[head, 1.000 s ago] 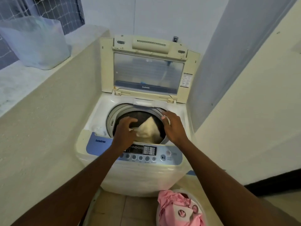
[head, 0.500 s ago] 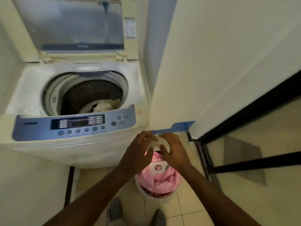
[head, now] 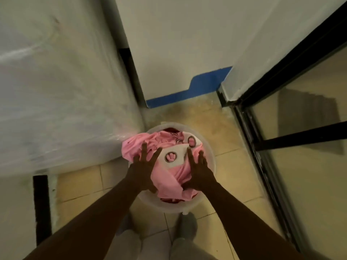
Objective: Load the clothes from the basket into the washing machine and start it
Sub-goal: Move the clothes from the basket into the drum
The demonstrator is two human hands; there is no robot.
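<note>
Both hands, left hand (head: 142,172) and right hand (head: 200,170), were spread open and empty over the pink clothes (head: 169,177) in the basket (head: 211,156); next move, judged: gather and lift a piece

Washing machine (head: 62,94) front motion-blurred, top cut off by frame, so drum and controls unseen. Basket (head: 210,152) near rim hidden behind left hand (head: 141,170) and right hand (head: 200,170). Dark red clothes (head: 170,130) mostly buried under pink cloth (head: 169,180).
</note>
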